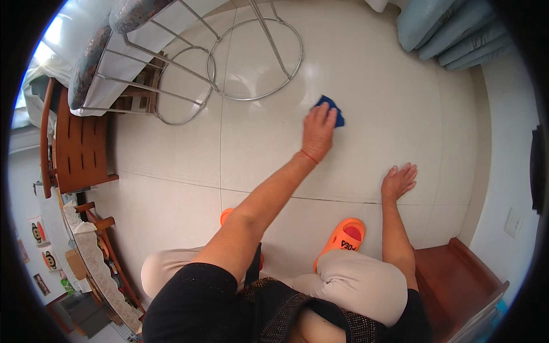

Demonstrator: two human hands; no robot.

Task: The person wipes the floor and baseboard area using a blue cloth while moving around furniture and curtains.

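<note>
A dark blue cloth [339,120] is pressed against the pale tiled floor [269,137], ahead of me and near the middle. Over it lies my left hand [319,130], fingers bent round the cloth's near side and hiding part of it; a thin red band circles that wrist. Farther right and closer to me, my right hand [399,182] rests on the tiles with its fingers extended and nothing in it. I am crouching, with orange slippers [338,242] on my feet, just behind the tile seam.
Metal-framed stools [260,98] with ring bases stand at the far left. Beside them is a brown wooden chair [83,148]. Grey-blue curtains [452,28] hang at the far right, and a reddish-brown wooden piece [454,280] stands by the right wall.
</note>
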